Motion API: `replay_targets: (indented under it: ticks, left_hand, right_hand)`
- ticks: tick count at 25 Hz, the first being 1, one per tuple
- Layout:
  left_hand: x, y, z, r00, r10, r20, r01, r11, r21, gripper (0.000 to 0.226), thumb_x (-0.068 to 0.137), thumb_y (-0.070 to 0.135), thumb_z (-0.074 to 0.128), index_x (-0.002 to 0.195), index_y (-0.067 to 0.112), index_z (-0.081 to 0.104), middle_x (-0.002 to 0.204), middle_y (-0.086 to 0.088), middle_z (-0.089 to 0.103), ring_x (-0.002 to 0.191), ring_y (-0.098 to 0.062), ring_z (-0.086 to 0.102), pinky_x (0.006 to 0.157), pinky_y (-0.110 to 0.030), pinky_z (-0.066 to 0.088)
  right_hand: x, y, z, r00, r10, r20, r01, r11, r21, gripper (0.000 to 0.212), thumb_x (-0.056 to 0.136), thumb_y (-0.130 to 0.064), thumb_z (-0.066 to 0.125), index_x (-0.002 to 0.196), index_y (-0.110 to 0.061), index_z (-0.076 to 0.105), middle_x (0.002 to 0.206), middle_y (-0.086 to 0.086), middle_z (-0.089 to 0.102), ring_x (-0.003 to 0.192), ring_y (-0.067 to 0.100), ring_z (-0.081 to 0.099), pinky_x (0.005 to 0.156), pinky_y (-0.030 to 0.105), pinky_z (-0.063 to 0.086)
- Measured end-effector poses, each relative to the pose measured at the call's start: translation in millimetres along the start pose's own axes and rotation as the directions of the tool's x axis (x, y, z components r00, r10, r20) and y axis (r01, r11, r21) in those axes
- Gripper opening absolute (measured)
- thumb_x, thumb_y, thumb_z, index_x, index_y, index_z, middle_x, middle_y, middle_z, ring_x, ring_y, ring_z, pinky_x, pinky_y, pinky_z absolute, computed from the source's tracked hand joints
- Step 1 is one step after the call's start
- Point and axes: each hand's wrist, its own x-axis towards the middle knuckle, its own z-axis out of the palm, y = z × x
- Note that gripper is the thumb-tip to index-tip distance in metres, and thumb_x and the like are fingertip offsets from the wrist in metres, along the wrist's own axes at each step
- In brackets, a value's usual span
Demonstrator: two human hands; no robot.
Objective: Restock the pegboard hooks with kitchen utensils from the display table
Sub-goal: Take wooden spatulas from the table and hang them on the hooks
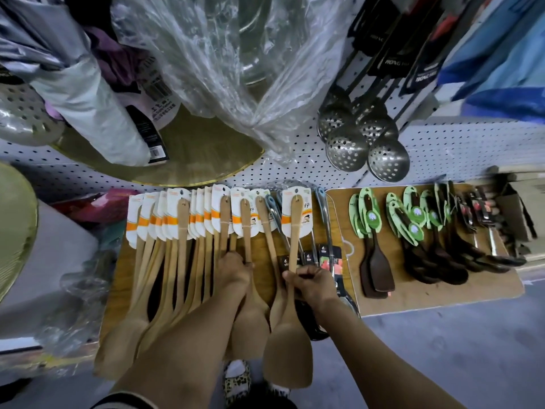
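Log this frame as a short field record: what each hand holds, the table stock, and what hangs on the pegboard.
left hand: grips the handle of a wooden spatula in the row
right hand: grips the handle of another carded spatula
table stock: bamboo spatulas on white cards; dark spatulas on green cards to the right
pegboard: slotted metal skimmers hanging
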Motion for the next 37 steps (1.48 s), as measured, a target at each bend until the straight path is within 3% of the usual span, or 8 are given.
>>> replay_targets:
  ticks: [6, 9, 12, 16, 20, 26, 31, 37]
  left_hand:
    - [-18, -7, -12, 0.991, 0.032, 0.128, -0.015, 0.991, -0.134, 0.015, 0.082, 0.029, 0.075, 0.075, 0.019, 0.065, 0.090, -0.006, 0.071, 0.085, -0.025, 0.068, 0.082, -0.036, 0.058]
    - [-45, -8, -15, 0.985, 0.044, 0.167, 0.002, 0.964, -0.266, 0.010, 0.083, 0.015, 0.074, 0.086, 0.010, 0.066, 0.085, -0.007, 0.066, 0.071, -0.020, 0.065, 0.070, -0.040, 0.062]
    - [-76, -2, -12, 0.973, 0.099, 0.207, -0.013, 0.924, -0.381, 0.012, 0.084, 0.004, 0.072, 0.084, 0.006, 0.060, 0.089, -0.011, 0.062, 0.067, -0.015, 0.060, 0.053, -0.026, 0.058]
    - [-122, 28, 10, 0.948, 0.191, 0.253, -0.084, 0.921, -0.379, 0.017, 0.083, 0.009, 0.073, 0.076, 0.012, 0.058, 0.085, -0.010, 0.064, 0.071, -0.018, 0.061, 0.060, -0.030, 0.056]
    - [-178, 86, 62, 0.903, 0.314, 0.293, -0.209, 0.918, -0.337, 0.014, 0.089, 0.018, 0.068, 0.081, 0.015, 0.057, 0.086, -0.004, 0.067, 0.070, -0.012, 0.063, 0.051, -0.024, 0.051]
    - [-304, 227, 182, 0.810, 0.473, 0.346, -0.323, 0.853, -0.411, 0.017, 0.093, 0.010, 0.061, 0.082, 0.014, 0.048, 0.077, -0.008, 0.066, 0.056, -0.009, 0.064, 0.045, -0.020, 0.049]
    - [-400, 341, 275, 0.713, 0.592, 0.376, -0.423, 0.791, -0.442, 0.024, 0.093, 0.010, 0.061, 0.077, 0.018, 0.045, 0.080, -0.005, 0.066, 0.063, -0.006, 0.065, 0.046, -0.020, 0.052]
    - [-457, 472, 367, 0.577, 0.739, 0.349, -0.599, 0.673, -0.434, 0.020, 0.091, 0.010, 0.064, 0.078, 0.015, 0.050, 0.072, -0.004, 0.062, 0.053, -0.004, 0.061, 0.045, -0.020, 0.052]
  right_hand:
    - [-18, -5, -15, 1.000, -0.001, -0.004, 0.002, 0.997, 0.071, 0.027, 0.076, -0.011, 0.084, 0.089, 0.006, 0.069, 0.084, 0.013, 0.077, 0.081, 0.027, 0.075, 0.079, 0.045, 0.061]
    - [-33, -7, -33, 0.997, -0.041, -0.062, 0.046, 0.995, 0.090, 0.023, 0.077, -0.005, 0.082, 0.071, -0.006, 0.060, 0.075, 0.011, 0.074, 0.069, 0.023, 0.073, 0.065, 0.037, 0.061]
    - [-46, -8, -63, 0.992, -0.045, -0.116, 0.056, 0.993, 0.099, 0.025, 0.077, -0.004, 0.082, 0.076, -0.006, 0.057, 0.075, 0.012, 0.070, 0.069, 0.026, 0.068, 0.062, 0.038, 0.061]
    - [-60, -1, -128, 0.982, -0.069, -0.178, 0.088, 0.991, 0.099, 0.027, 0.078, -0.004, 0.082, 0.069, -0.007, 0.056, 0.066, 0.011, 0.063, 0.058, 0.023, 0.061, 0.050, 0.029, 0.053]
    - [-83, 11, -223, 0.973, -0.107, -0.205, 0.144, 0.975, 0.171, 0.030, 0.080, -0.002, 0.079, 0.067, -0.007, 0.053, 0.068, 0.014, 0.062, 0.060, 0.024, 0.061, 0.051, 0.032, 0.052]
    - [-116, 31, -437, 0.931, -0.178, -0.320, 0.265, 0.930, 0.253, 0.026, 0.083, -0.017, 0.079, 0.070, -0.005, 0.060, 0.073, 0.014, 0.066, 0.068, 0.026, 0.063, 0.076, 0.046, 0.061]
    - [-137, 33, -602, 0.844, -0.262, -0.467, 0.421, 0.864, 0.276, 0.012, 0.085, -0.011, 0.076, 0.076, -0.013, 0.068, 0.072, 0.013, 0.070, 0.070, 0.031, 0.067, 0.080, 0.055, 0.059]
    - [-137, 14, -747, 0.712, -0.306, -0.632, 0.602, 0.729, 0.325, 0.018, 0.091, 0.007, 0.061, 0.093, -0.011, 0.064, 0.070, 0.011, 0.063, 0.060, 0.021, 0.064, 0.055, 0.029, 0.058]
